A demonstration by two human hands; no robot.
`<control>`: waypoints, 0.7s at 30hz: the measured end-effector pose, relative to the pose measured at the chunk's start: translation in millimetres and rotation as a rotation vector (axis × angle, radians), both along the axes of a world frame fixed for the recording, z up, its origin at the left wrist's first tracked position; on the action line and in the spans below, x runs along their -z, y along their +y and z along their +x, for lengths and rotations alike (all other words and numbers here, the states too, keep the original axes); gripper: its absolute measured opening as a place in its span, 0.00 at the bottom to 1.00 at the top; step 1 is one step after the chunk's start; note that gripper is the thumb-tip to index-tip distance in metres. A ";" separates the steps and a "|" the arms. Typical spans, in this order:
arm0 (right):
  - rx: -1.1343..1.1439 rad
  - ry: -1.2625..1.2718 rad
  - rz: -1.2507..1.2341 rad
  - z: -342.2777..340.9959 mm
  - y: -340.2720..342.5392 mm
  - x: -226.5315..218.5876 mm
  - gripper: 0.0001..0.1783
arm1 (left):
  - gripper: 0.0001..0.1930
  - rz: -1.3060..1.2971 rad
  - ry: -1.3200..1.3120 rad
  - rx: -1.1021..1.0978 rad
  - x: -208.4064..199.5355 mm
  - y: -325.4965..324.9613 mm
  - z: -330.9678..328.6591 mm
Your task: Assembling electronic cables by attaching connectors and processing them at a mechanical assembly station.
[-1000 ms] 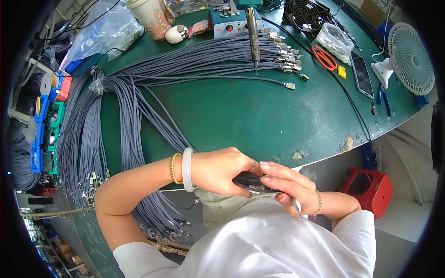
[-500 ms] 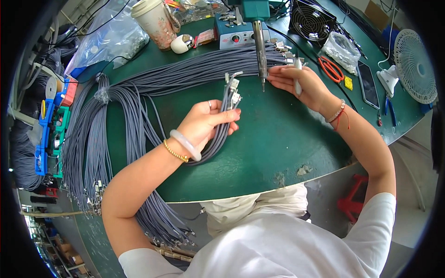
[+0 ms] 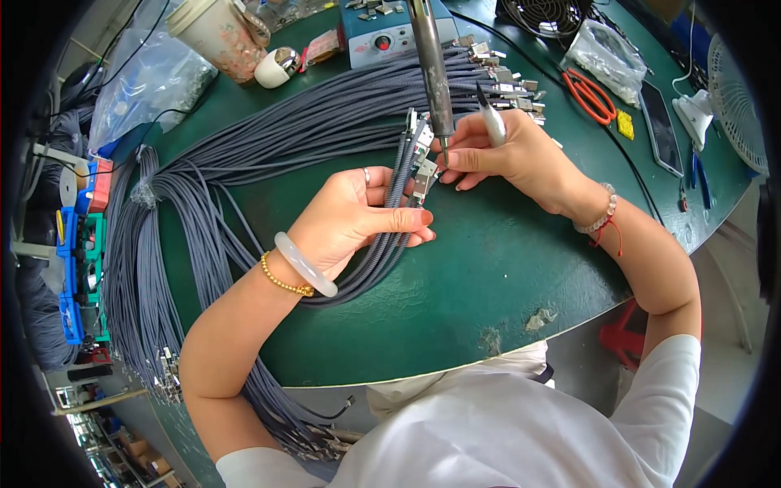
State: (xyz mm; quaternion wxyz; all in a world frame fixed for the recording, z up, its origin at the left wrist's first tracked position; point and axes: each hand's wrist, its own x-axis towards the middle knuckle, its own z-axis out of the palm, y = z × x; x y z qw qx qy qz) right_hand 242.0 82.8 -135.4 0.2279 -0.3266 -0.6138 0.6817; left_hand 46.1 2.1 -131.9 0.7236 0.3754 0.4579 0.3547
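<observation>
My left hand (image 3: pixel 350 215) is closed round a bundle of grey cables (image 3: pixel 374 264), thumb pressed across them. Boxy metal connectors (image 3: pixel 424 167) stick out above its fingers. My right hand (image 3: pixel 508 150) holds a white pen-like tool (image 3: pixel 493 126), whose dark point faces up and away. Its thumb and fingertips meet close to the connectors; whether they pinch something small there is hidden. Between the hands, a steel shaft (image 3: pixel 433 73) hangs down, its narrow tip beside the right fingertips and the connectors.
More grey cables (image 3: pixel 309 134) lie across the green table (image 3: pixel 455 285) and over its left side. At the back stand a blue control box (image 3: pixel 382 45), a cup (image 3: pixel 220 41) and a black fan (image 3: pixel 541 16). Red-handled scissors (image 3: pixel 590 96), a phone (image 3: pixel 660 130) and a white fan (image 3: pixel 736 106) are on the right.
The left hand has brought the cable connectors up to the steel tip. My right fingers have come in toward them, still with the white tool. The whole view has shifted slightly.
</observation>
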 end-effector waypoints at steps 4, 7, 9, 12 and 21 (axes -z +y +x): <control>0.020 0.045 0.096 -1.6 -3.2 5.9 0.10 | 0.12 0.015 0.033 -0.029 0.0 -0.9 6.0; 0.039 0.069 0.098 -0.1 -8.2 4.9 0.10 | 0.11 0.023 0.035 -0.039 -4.3 -6.3 9.5; 0.050 0.083 0.100 2.3 -12.2 1.5 0.10 | 0.12 0.041 0.034 -0.066 -5.8 -10.9 11.6; 0.131 0.109 -0.082 8.6 -17.3 -3.6 0.11 | 0.12 0.054 0.053 -0.100 -11.3 -16.1 19.0; 0.069 0.060 -0.024 9.4 -23.7 -6.9 0.09 | 0.13 0.139 0.158 -0.098 -11.1 -11.8 25.3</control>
